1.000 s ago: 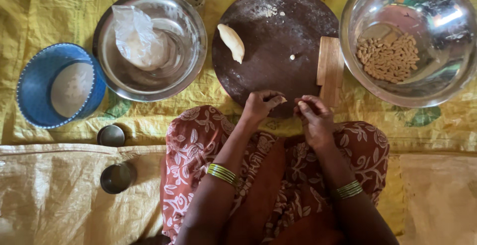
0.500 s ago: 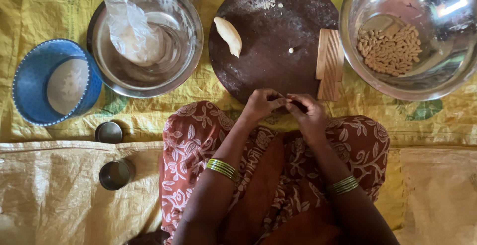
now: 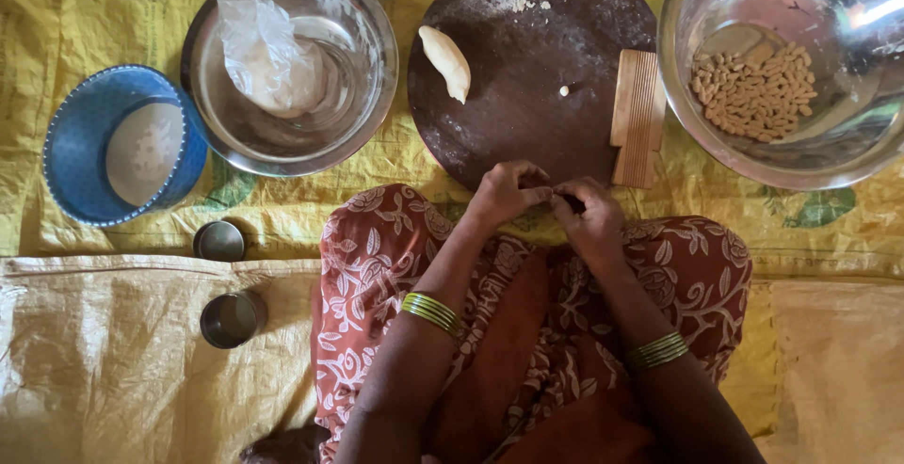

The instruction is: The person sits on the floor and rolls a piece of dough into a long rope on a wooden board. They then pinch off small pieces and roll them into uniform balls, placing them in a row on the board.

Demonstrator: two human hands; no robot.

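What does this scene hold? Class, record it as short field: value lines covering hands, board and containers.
left hand: fingertips meet the right hand's, pinching something too small to tell
right hand: at the board's near edge
round dark board: bears a dough piece and a ridged wooden block
right steel bowl: small shaped pieces
middle steel bowl: plastic bag
blue container: at far left

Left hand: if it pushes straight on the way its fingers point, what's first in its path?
The left hand points right, toward the right hand, whose fingertips it already seems to touch at the board's near edge. So the right hand comes first; depth is hard to judge from above.
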